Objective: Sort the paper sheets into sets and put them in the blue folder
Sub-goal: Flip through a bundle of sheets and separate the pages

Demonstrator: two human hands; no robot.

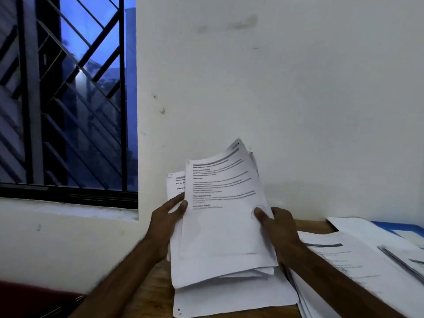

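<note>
My left grip [169, 217] and right grip [279, 227] pinch the stack [220, 230] (barely squared) over the table's [151, 292] left edge; sheets could slip floorward.

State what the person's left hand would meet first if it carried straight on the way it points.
The held stack of white printed paper sheets: the left hand grips its edge, pointing up and right into it. Beyond, probably the white wall; depth unclear.

White scuffed wall [275, 88] behind a wooden table [151, 292], barred window [68, 95] with blue dusk at left.
</note>
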